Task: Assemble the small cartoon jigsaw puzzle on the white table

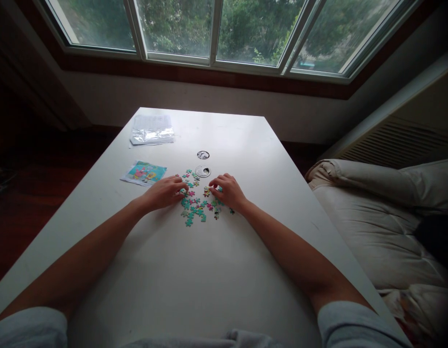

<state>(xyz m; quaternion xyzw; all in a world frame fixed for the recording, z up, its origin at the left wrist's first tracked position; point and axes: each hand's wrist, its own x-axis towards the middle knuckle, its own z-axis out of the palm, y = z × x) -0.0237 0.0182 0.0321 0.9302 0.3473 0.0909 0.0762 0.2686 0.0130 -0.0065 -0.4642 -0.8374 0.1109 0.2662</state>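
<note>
A loose pile of small jigsaw puzzle pieces point(197, 211), mostly teal with some pink and yellow, lies on the white table point(180, 275). At the pile's left edge is my left hand point(168, 191), palm down with bent fingers; thumb and forefinger are apart, with pieces between and beneath them. On the opposite side, my right hand point(230, 191) rests with its fingers curved and apart. Its fingertips are close beside a yellowish cluster of pieces point(206, 192). Whether any fingertip touches a piece is too small to tell.
A colourful cartoon picture packet point(144, 173) lies left of the pile. Clear plastic packaging over papers point(152, 129) is at the table's far left. Two round table fittings point(202, 171) sit behind the pieces. A cushioned pale sofa point(369, 232) borders the right side, below windows.
</note>
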